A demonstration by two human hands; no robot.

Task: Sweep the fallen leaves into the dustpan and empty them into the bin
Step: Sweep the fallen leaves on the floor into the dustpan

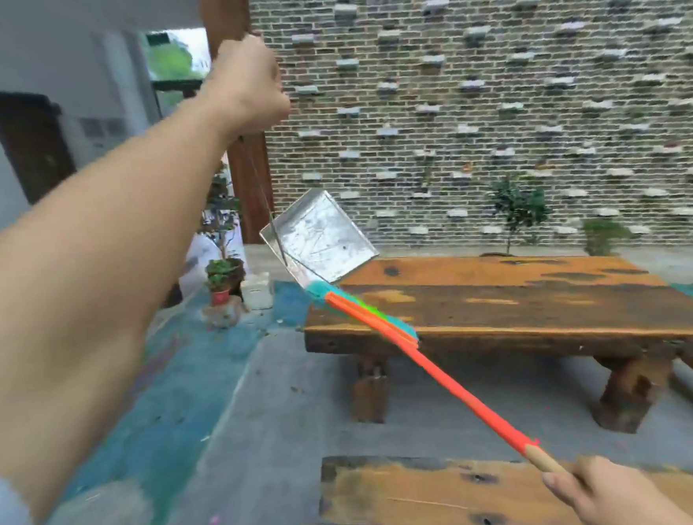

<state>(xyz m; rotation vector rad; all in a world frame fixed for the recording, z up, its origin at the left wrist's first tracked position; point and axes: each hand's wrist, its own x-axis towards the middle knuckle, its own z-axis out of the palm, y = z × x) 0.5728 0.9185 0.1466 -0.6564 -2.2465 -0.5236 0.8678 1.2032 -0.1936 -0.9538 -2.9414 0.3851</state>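
Brick wall (488,88): filling the background, with small potted plants (222,275) standing at its left foot.
Floor (265,411): grey and blue paving; only a few tiny specks are showing, too small to tell whether they are leaves.
Bench (524,303): a long worn wooden one is standing across the middle, carrying nothing.
Broom (447,378): slanting up from lower right, its head hovering over the bench's left end, just beside the dustpan's lower edge.
Dustpan (322,235): hanging in the air above the bench's left corner, tilted, its scuffed metal inside looking bare.
Left hand (248,84): raised high, fingers curling tight round the top of the dustpan's thin wire handle.
Right hand (611,498): low at the lower right, fingers wrapping round the wooden end of the broom's stick.
Progress: no leaves are lying in the pan and no bin is showing, so the person is probably either between loads or just finishing; whether any sweeping is left cannot be told from here.
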